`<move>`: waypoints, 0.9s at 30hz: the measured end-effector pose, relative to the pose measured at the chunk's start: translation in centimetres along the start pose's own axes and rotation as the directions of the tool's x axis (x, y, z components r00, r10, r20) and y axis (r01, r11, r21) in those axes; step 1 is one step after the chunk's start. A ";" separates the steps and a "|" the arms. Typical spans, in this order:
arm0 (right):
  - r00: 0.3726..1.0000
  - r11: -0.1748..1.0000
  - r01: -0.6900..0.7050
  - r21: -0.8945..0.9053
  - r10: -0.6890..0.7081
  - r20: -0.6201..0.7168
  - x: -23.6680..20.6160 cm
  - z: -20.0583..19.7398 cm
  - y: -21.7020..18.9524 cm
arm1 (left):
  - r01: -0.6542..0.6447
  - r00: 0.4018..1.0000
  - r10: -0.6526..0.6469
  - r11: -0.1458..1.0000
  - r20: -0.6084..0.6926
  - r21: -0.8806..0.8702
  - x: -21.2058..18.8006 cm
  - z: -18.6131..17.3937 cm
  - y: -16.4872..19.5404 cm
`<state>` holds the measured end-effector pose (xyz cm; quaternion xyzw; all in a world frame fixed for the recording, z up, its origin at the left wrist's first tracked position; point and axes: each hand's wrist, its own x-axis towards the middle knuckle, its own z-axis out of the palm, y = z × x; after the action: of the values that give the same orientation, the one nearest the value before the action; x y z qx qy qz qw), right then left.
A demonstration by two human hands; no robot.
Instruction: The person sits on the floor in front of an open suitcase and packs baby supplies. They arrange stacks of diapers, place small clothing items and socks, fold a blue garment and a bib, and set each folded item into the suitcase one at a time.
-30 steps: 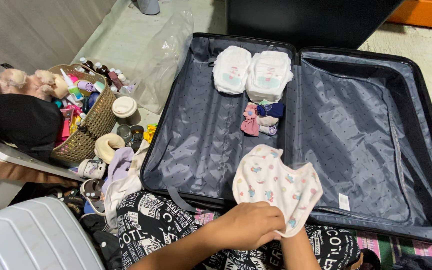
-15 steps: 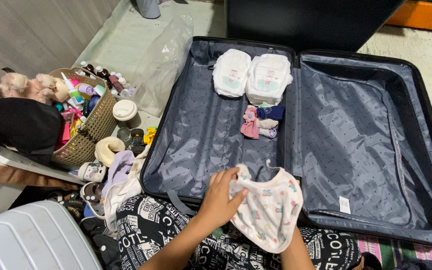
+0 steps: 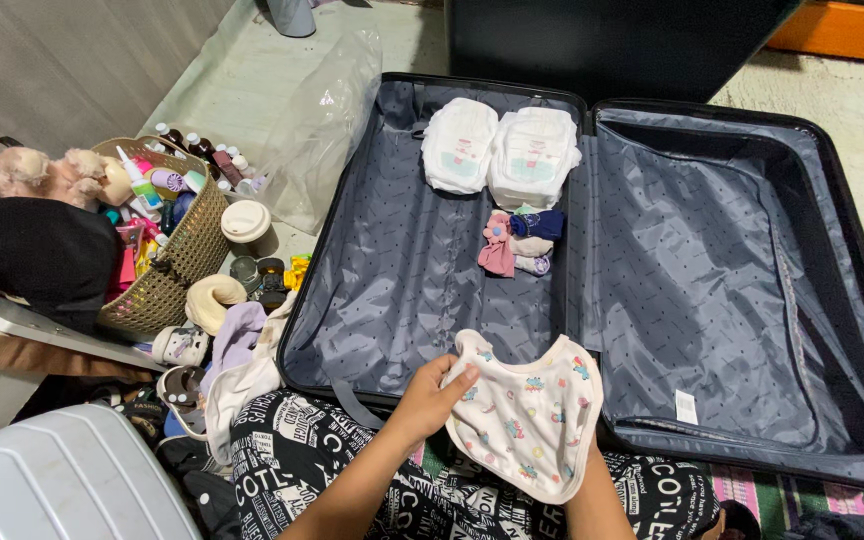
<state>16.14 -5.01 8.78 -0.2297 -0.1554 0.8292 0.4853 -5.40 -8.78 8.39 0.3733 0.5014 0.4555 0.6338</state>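
1. My left hand (image 3: 434,392) pinches the near-left edge of the small white printed baby garment (image 3: 527,420), thumb on top, fingers closed on the cloth.
2. My right hand is hidden under the garment; only the forearm shows, so I cannot tell its grip.
3. The garment hangs over my lap, at the near rim of the open suitcase (image 3: 402,290).
4. To fold it well, I judge I should keep the edges matched and smooth the cloth flat against my lap.
5. Far in the left half lie two nappy packs (image 3: 502,150) and rolled socks (image 3: 517,245); the wicker basket (image 3: 172,270) stands left.
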 end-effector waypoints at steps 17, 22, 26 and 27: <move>0.992 1.000 0.020 0.014 -0.018 -0.128 -1.4 0.8 0.7 | -0.090 0.989 0.056 0.961 -0.136 -0.261 0.1 -0.7 2.2; 0.955 1.000 -0.005 0.027 0.013 -0.295 -1.3 0.7 0.0 | -0.124 0.984 0.079 0.951 -0.162 -0.285 0.6 -1.5 1.9; 0.973 0.996 -0.072 0.044 0.080 -0.215 -1.2 -0.4 -0.6 | -0.131 0.984 0.091 0.954 -0.155 -0.269 1.0 -2.3 2.0; 0.981 0.998 -0.066 0.018 0.069 -0.180 -1.0 -0.8 -0.6 | -0.127 0.984 0.086 0.953 -0.153 -0.276 1.1 -2.5 2.0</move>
<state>17.42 -5.63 8.61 -0.3062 -0.0979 0.8218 0.4704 -8.11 -7.10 9.40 0.2719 0.4526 0.5814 0.6190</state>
